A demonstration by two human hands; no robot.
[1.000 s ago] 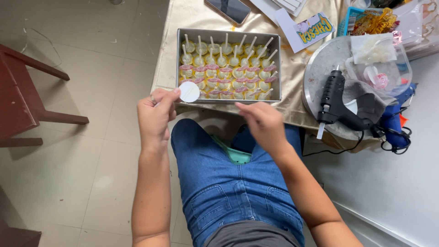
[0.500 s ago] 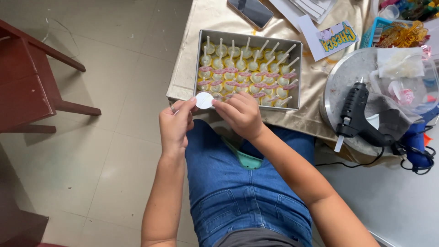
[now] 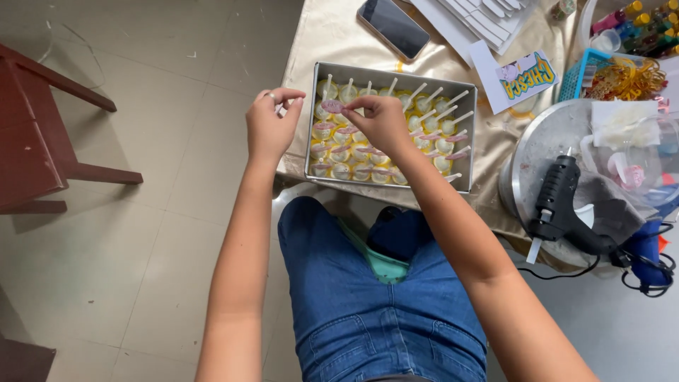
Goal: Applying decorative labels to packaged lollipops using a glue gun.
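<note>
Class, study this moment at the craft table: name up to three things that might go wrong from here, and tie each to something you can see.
1. The right hand pinches a small pink piece above the metal tray; it might slip among the packed yellow treats on sticks.
2. The left hand hovers at the tray's edge, which sits near the table's edge; a nudge might tip it.
3. The glue gun has a cord hanging off the table, which might snag.

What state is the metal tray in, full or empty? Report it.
Full: the metal tray holds rows of yellow stick treats almost wall to wall.
</note>
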